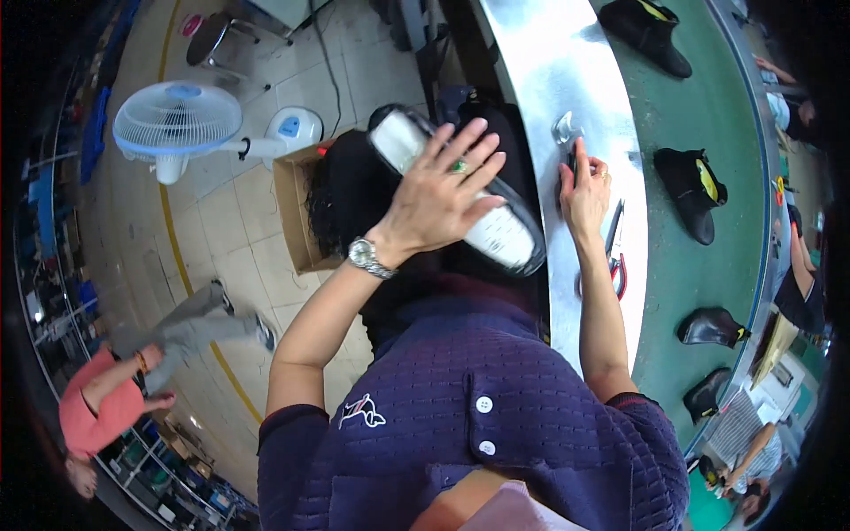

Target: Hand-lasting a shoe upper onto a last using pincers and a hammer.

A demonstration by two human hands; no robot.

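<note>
A black shoe (524, 210) lies across my lap with its white sole (500, 237) facing up. My left hand (436, 196) rests over the middle of that sole, its fingers spread and stretched out rather than wrapped round it. On the shiny metal bench top to the right, my right hand (584, 196) grips a tool with a dark handle and a rounded, shiny metal head (563, 129). Its index finger stretches along the handle. Close beside the right forearm lies a red-handled hand tool (620, 274) with a slim dark-and-silver tool (614, 226) above it.
Several black ankle boots (689, 186) stand on a green conveyor belt (660, 292) beyond the metal bench (553, 49). At my left are an open cardboard box (292, 221) with dark scraps and a blue-white fan (177, 124). A person in a salmon shirt (102, 398) walks farther left; others work across the belt.
</note>
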